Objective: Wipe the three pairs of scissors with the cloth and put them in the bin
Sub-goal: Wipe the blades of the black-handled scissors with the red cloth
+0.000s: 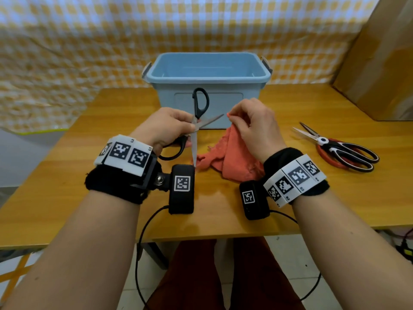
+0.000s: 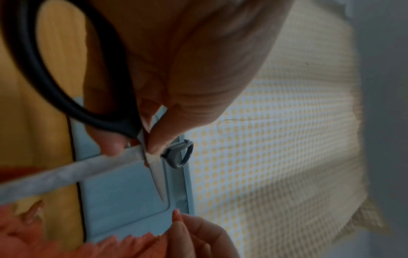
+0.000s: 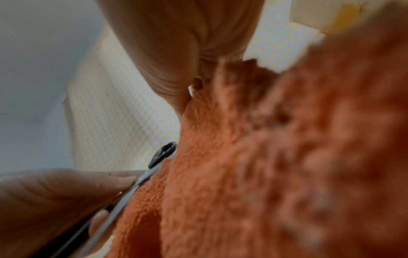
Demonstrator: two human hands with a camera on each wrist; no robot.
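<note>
**Black-handled scissors held open, cloth about to meet the blades; bin looks empty**

A person sits at a wooden table. Their left hand is curled around the black-handled scissors, fingers pinching near the pivot. The blades are spread wide: one points down toward the table, the other points right, toward the other hand. One handle loop stands up in front of the bin.

Their right hand pinches a corner of the orange cloth between fingertips, lifting it just beside the right-pointing blade. The rest of the cloth trails down onto the table. The right wrist view shows cloth lying close against a blade, though whether wiping has started is unclear.

A light blue bin sits at the back of the table, directly behind the hands. What shows of its inside holds no scissors.

To the right, well apart from the hands, two more pairs lie stacked on the table: the red-handled scissors under the black-and-white-handled scissors.

By my reading, the task is at its start. The first pair is in hand, nothing is binned, and two pairs wait untouched.
</note>
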